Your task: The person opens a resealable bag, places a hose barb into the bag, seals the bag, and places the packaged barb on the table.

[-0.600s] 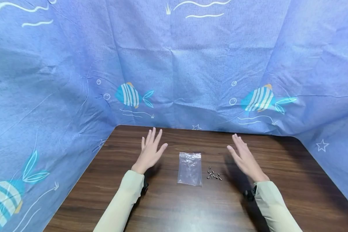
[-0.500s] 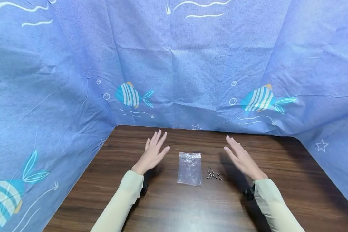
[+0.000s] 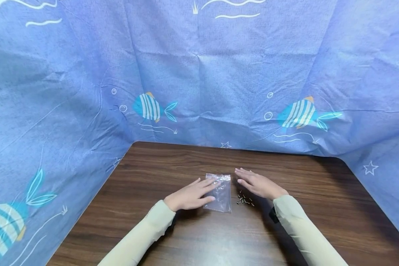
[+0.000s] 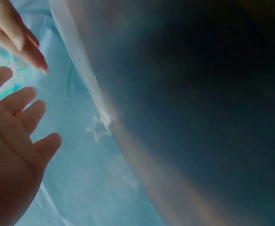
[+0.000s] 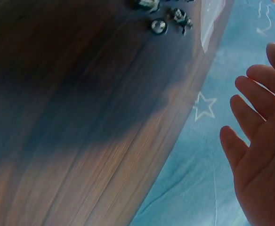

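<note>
- On the brown table (image 3: 173, 159), a clear plastic bag (image 3: 223, 202) is lying flat near the middle, and some small metal screws (image 3: 243, 201) are sitting loose just beside it, on its right.
- The left hand (image 3: 190, 195) is now reaching over the left part of the bag, when a moment ago it was staying off to the side. I cannot tell if it is touching the bag.
- The right hand (image 3: 261, 185) is also coming in closer, and now it is hanging near the screws, on their right and a bit past them.
- So both hands are getting near the things, but the bag and the screws are lying in the same places as before.
- The left fingers are spreading apart, almost straight, and are holding nothing.
- The right fingers are staying nearly straight too, and are holding nothing.
- No words or brand names are showing that I can read; the blue cloth (image 3: 199, 81) is only showing pictures, like striped fish (image 3: 147, 107).
</note>
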### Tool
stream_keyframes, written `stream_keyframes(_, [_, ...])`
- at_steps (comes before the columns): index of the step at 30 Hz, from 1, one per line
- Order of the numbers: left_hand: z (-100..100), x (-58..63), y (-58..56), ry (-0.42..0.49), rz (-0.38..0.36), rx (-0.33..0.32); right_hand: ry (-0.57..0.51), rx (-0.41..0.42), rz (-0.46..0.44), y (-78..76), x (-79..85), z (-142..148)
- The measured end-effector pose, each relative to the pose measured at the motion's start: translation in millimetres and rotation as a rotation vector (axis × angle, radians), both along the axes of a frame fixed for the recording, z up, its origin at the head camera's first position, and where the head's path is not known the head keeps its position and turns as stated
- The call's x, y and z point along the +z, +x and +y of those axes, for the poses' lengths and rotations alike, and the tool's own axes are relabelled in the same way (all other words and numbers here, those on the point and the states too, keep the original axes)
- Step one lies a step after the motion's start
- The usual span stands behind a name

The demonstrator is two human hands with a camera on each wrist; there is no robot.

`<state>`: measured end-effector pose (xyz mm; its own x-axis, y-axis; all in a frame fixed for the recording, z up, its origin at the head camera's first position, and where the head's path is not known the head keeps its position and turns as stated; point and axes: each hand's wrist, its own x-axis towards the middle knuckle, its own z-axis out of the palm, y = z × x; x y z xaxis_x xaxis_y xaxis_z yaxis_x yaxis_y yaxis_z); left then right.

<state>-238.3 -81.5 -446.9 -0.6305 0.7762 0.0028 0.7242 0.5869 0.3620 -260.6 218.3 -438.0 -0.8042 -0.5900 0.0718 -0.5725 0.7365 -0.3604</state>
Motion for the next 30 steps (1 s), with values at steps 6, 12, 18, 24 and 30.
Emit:
stream_keyframes(6, [17,-0.2,11.2,-0.108,0.002,-0.079,0.056,0.045,-0.042,-9.3,-0.8,-18])
stream_keyframes(12, [26,-2.9,18.0,-0.203,-0.060,-0.075,0.070,0.074,-0.075,-13.3,-4.1,-32])
stream_keyframes(18, [30,-5.3,21.2,-0.240,-0.104,-0.069,0.108,0.067,-0.137,-11.0,-10.4,-37])
stream_keyframes(24, [29,-4.8,22.4,-0.252,-0.080,-0.065,0.150,0.032,-0.129,-7.5,-14.8,-38])
stream_keyframes(30, [25,-3.5,20.0,-0.252,-0.071,-0.052,0.149,0.041,-0.080,-4.8,-13.9,-39])
